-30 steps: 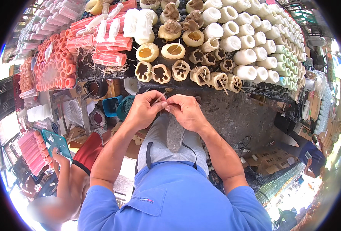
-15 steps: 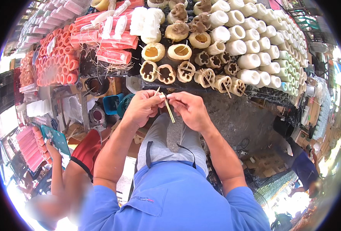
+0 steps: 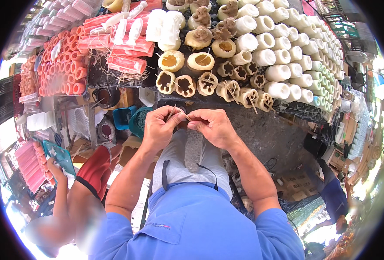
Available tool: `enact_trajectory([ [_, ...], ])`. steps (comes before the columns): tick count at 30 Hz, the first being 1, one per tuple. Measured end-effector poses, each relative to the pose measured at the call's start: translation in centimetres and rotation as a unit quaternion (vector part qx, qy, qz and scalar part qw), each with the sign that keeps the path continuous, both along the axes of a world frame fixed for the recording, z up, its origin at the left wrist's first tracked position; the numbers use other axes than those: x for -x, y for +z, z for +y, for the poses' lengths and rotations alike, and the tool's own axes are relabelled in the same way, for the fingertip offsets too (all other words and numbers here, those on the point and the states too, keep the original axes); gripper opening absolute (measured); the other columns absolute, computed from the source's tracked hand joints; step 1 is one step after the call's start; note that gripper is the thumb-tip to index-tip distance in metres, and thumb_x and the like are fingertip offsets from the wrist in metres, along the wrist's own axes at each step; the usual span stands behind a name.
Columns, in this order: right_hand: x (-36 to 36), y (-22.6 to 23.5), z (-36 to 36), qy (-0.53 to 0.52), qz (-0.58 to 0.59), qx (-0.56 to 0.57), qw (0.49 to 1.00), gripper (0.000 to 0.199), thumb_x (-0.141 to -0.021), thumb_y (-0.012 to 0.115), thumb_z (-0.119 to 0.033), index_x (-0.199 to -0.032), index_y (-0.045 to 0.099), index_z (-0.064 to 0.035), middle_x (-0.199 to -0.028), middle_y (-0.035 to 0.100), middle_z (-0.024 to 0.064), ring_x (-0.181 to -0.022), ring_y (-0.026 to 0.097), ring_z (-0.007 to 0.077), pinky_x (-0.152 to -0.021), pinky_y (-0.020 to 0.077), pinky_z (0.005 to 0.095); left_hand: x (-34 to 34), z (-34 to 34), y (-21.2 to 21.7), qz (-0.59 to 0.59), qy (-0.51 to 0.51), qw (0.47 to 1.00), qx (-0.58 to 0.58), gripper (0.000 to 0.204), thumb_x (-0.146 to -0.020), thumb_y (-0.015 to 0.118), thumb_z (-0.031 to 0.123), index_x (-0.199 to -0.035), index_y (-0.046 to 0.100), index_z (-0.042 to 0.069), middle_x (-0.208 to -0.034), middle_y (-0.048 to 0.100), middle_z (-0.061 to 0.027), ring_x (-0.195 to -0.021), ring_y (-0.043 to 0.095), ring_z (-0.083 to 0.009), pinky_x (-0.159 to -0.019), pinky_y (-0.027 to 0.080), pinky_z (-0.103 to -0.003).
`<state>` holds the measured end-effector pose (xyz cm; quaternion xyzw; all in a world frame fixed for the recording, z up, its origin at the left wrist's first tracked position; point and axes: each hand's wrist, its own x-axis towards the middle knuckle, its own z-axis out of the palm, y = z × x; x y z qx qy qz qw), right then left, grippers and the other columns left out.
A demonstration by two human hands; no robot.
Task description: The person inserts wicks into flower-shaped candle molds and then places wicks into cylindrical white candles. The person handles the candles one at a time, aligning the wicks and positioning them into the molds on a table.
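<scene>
In front of my body, both hands are raised and close together. My left hand is closed, pinching a thin pale wooden stick whose end pokes up above the fingers. My right hand is closed too, thumb and forefinger pinching a thin stick end beside the left fingertips. Fingers cover most of what passes between the hands. Just beyond them, on the dark table, stand flower-shaped hollow wax-like cups, some with sticks laid across their openings.
The table also bears rows of white hollow cylinders, red-pink tubes and yellowish cups. A blue bin stands below it at left. One person in red shorts is at left, another in dark clothing at right.
Two sticks that hung down between my hands no longer show there. My right hand has turned, its fingertips now meeting the left ones. The view has shifted slightly.
</scene>
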<state>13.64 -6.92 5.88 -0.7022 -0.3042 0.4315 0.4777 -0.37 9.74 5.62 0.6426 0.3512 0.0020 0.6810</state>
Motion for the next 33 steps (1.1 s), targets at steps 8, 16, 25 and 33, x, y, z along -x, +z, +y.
enact_trajectory([
  [8,0.6,-1.2,0.9,-0.091,0.122,0.089,0.984,0.016,-0.106,0.072,-0.014,-0.106,0.078,0.0009,-0.090,0.074,-0.0003,-0.080,0.060,0.0056,-0.072,0.0499,0.0259,-0.1,0.5,-1.6,0.016,-0.001,0.999,0.034,0.014,-0.098,0.080,0.011,-0.100,0.078,-0.003,-0.082,0.073,0.0012,-0.072,0.056,-0.0030,-0.066,0.049,-0.026],
  [16,-1.2,-1.2,2.3,-0.098,-0.170,0.080,0.977,0.015,-0.098,0.072,-0.012,-0.102,0.074,0.0022,-0.095,0.071,0.0196,-0.087,0.070,0.0396,-0.079,0.0545,0.0444,-3.6,6.8,-3.6,-0.053,-0.164,0.876,-0.451,0.020,-0.089,0.070,-0.001,-0.106,0.079,0.005,-0.099,0.065,-0.0131,-0.082,0.073,-0.0349,-0.074,0.057,-0.045],
  [25,-2.6,-0.8,3.2,-0.064,-0.161,0.133,0.976,0.018,-0.098,0.071,-0.018,-0.099,0.078,-0.0007,-0.097,0.072,0.0181,-0.094,0.069,0.0395,-0.086,0.0523,0.0494,-7.3,8.6,-4.1,-0.037,-0.356,0.775,-0.520,0.012,-0.084,0.069,0.001,-0.094,0.076,0.001,-0.105,0.066,-0.0152,-0.085,0.075,-0.0358,-0.076,0.061,-0.047],
  [33,-3.1,-0.7,3.1,-0.048,-0.168,0.154,0.973,0.020,-0.097,0.070,-0.020,-0.097,0.078,-0.0008,-0.098,0.074,0.0193,-0.097,0.070,0.0399,-0.088,0.0536,0.0499,-8.2,8.5,-4.2,-0.035,-0.391,0.762,-0.515,0.007,-0.083,0.070,0.002,-0.087,0.075,-0.001,-0.107,0.066,-0.0172,-0.087,0.075,-0.0356,-0.077,0.062,-0.047],
])
